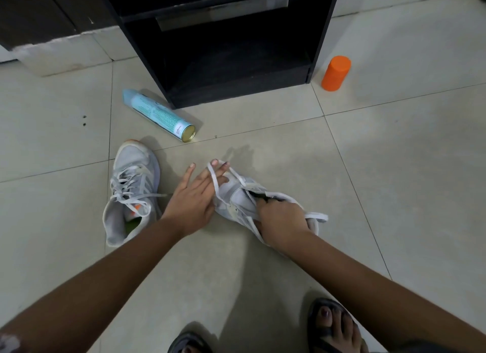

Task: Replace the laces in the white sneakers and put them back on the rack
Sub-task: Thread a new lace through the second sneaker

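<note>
Right hand [282, 217] grips the sneaker [236, 197] steady by its collar; left hand [192, 197], fingers straight, apparently hooks the lace [214, 179], best drawn evenly.

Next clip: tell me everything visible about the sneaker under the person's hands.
The sneaker is white to pale grey, with a fabric-like upper, and looks somewhat dirty. It lies tilted on the tiled floor, with its toe pointing away and leftward and its opening nearer the person. Its flat white lace is loose and loops over the straight fingers of the left hand, which rests against the toe end. The right hand grips the collar, fingers curled into the opening.
</note>
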### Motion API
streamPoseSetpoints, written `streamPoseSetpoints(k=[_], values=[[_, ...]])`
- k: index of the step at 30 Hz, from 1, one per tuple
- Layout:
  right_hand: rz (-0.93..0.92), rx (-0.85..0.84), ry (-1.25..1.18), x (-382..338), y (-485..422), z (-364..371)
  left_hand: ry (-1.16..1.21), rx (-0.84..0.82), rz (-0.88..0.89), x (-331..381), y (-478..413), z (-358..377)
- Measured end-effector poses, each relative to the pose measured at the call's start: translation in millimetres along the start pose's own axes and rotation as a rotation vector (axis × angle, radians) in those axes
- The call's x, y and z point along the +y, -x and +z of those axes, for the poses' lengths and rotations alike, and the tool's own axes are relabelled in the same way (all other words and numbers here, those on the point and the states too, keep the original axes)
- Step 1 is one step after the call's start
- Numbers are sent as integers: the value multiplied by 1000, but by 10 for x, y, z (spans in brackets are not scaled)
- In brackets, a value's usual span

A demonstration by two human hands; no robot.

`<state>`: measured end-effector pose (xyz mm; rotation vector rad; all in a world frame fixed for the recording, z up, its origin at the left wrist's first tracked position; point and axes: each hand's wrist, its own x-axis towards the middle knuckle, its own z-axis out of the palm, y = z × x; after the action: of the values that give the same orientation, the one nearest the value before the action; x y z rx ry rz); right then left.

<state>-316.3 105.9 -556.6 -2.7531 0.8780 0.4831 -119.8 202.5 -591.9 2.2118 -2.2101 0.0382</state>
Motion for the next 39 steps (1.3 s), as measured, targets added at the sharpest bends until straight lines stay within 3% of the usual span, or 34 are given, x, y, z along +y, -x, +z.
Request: streamPoseSetpoints(k=[4, 7, 9, 14, 16, 18, 22, 23, 27, 35, 39], values=[[-10, 30, -33, 1, -33, -43, 27, -60, 22, 13, 145, 58], [-26, -29, -104, -4, 10, -69, 182, -126, 8, 13, 227, 124], [-20, -82, -150, -4, 33, -83, 162, -175, -31, 62, 251, 117], [-29, -438, -342, 18, -57, -145, 88, -212, -103, 217, 135, 40], [-57, -477, -407, 27, -51, -170, 88, -212, -101, 198, 108, 62], [-105, -406, -406, 23, -4, -186, 138, -218, -109, 155, 126, 111], [-289, 187, -638, 21, 127, -292, 217, -189, -85, 87, 136, 207], [-341, 235, -749, 34, 147, -346, 231, -190, -76, 68, 129, 221], [-280, -95, -1175, 141, 258, -612, 206, -241, -52, -42, 81, 220], [-340, -413, -1216, 350, 321, -681, 116, -279, 29, -182, -44, 188], [-364, -547, -1071, 343, 335, -573, 66, -257, -16, -69, -66, 100]])
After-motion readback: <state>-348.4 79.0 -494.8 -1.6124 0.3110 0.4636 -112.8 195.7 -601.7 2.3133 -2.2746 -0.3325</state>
